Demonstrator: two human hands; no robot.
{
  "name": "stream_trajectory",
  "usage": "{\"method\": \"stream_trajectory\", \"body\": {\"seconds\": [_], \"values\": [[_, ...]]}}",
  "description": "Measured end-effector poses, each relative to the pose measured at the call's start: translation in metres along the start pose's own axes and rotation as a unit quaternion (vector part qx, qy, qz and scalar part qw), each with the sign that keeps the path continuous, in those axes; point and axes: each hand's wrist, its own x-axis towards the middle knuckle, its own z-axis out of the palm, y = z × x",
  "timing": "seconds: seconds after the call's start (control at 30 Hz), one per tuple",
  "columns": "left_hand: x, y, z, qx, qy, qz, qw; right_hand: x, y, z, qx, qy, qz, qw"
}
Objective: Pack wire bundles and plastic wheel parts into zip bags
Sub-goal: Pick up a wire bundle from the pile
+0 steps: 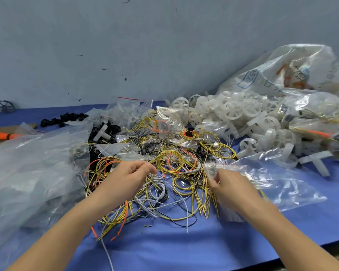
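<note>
Left hand (128, 178) fingers pinch wires (170, 165); right hand (230, 184) grips zip bag (262, 175).

Both bare forearms reach forward from the lower edge and converge toward the middle. The left hand (131, 178) lies palm down, knuckles up, its fingers curled under and drawn together at the tips — thumb against forefinger in a pinch. The right hand (230, 187) sits level with it, well apart, back toward the camera, its fingers bent inward and its thumb pressed toward them — a second pinch. Neither wrist is bent sharply; both arms are bare to the elbow.
</note>
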Motion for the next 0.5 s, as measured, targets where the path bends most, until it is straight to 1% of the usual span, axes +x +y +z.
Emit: {"method": "stream_trajectory", "body": {"seconds": [0.07,0.1,0.13,0.2,0.27,0.33,0.4,0.43,0.47,0.5], "values": [[0.000,0.002,-0.001,-0.028,0.002,-0.009,1.000,0.003,0.003,-0.005,0.031,0.002,-0.006,1.000],[0.000,0.003,-0.003,-0.047,0.003,-0.014,0.999,0.005,0.004,-0.007,0.066,0.001,-0.015,0.998],[0.000,0.005,-0.005,-0.064,0.005,-0.017,0.998,0.007,0.003,-0.008,0.124,-0.009,-0.030,0.992],[0.000,0.007,-0.009,-0.087,0.007,-0.023,0.996,0.009,-0.005,-0.009,0.270,-0.048,-0.060,0.960],[-0.001,0.009,-0.014,-0.127,0.008,-0.033,0.991,0.010,-0.016,-0.006,0.367,-0.078,-0.070,0.924],[-0.002,0.013,-0.016,-0.229,0.007,-0.052,0.972,0.009,-0.027,-0.002,0.419,-0.104,-0.070,0.899],[-0.005,0.018,-0.012,-0.348,-0.001,-0.065,0.935,0.007,-0.037,0.000,0.464,-0.134,-0.066,0.873],[-0.006,0.017,-0.007,-0.387,-0.016,-0.065,0.920,0.006,-0.042,0.001,0.485,-0.150,-0.059,0.860],[-0.007,0.017,0.000,-0.406,-0.034,-0.061,0.911,0.005,-0.046,0.001,0.502,-0.164,-0.052,0.848],[-0.007,0.015,0.008,-0.407,-0.049,-0.056,0.910,0.004,-0.049,0.001,0.514,-0.174,-0.048,0.838]]}}
